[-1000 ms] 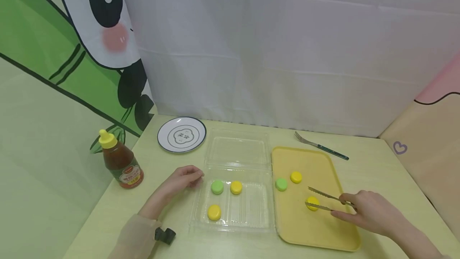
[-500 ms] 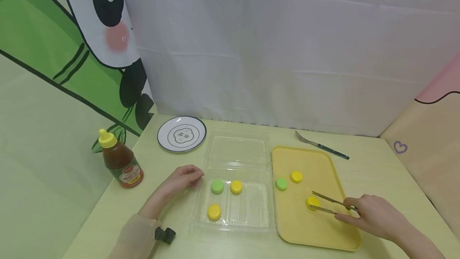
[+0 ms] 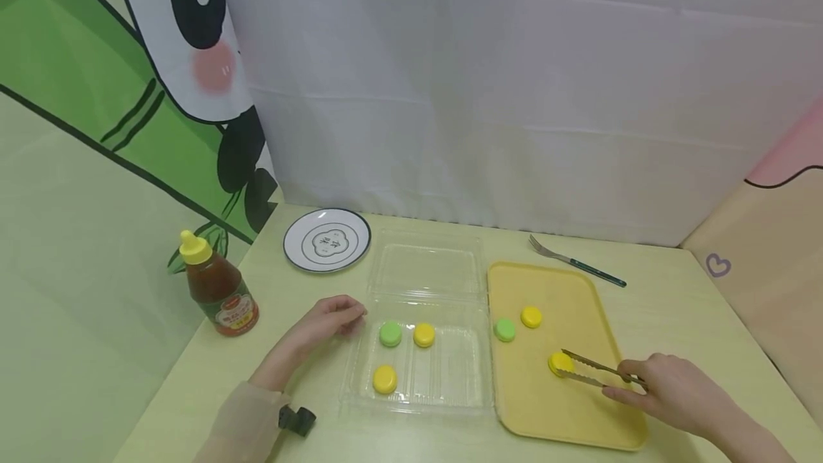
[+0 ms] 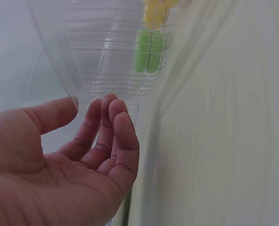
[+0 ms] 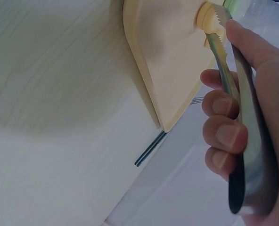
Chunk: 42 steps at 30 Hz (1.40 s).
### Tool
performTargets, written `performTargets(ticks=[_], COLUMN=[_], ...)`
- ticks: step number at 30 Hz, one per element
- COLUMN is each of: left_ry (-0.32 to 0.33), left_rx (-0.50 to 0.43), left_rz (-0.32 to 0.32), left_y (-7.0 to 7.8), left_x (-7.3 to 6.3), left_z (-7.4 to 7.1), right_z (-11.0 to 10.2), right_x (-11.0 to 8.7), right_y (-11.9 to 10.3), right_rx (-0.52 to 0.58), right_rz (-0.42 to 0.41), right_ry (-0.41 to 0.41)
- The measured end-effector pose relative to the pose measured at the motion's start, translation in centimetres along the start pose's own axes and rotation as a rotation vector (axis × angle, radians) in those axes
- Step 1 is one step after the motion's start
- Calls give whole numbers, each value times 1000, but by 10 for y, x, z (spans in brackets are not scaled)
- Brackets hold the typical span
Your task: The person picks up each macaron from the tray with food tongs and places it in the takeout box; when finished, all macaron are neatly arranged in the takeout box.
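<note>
My right hand grips metal tongs over the yellow tray. The tong tips, slightly apart, straddle a yellow macaron; whether both touch it, I cannot tell. Farther up the tray lie another yellow macaron and a green one. Left of the tray lies a clear plastic container, lid folded back, holding a green macaron and two yellow macarons. Its left rim sits between the thumb and curled fingers of my left hand, holding the edge lightly.
A white plate with a dark rim lies at the back left. At the left edge stands a sauce bottle with a yellow cap. Behind the tray is a fork with a green handle. A white cloth hangs behind the table.
The tongs have shifted a little right and toward me, and their tips have drawn closer together around the yellow macaron. My left hand has stayed at the container's edge.
</note>
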<state>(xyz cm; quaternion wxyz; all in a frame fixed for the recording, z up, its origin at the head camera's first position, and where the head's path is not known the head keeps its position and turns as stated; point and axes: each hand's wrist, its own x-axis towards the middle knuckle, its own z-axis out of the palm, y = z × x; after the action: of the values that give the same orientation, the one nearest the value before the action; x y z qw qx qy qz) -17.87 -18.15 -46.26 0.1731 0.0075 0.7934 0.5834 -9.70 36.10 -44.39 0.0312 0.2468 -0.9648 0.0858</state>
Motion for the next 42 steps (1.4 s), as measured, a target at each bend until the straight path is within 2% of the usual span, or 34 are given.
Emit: performTargets(ticks=[8,31,42], left_ry=[3,-11,-13], left_rx=[4,-24,-24], left_rz=[-16,16,13], left_y=[0,-1,-2], left_x=[2,1,1], left_z=[1,2,1], right_z=[0,0,-16], right_x=[-1,-1,16], right_y=[-1,1,-8], right_rx=[-4,-9,28], right_rz=[-3,-86,-111], right_ry=[13,79,-6])
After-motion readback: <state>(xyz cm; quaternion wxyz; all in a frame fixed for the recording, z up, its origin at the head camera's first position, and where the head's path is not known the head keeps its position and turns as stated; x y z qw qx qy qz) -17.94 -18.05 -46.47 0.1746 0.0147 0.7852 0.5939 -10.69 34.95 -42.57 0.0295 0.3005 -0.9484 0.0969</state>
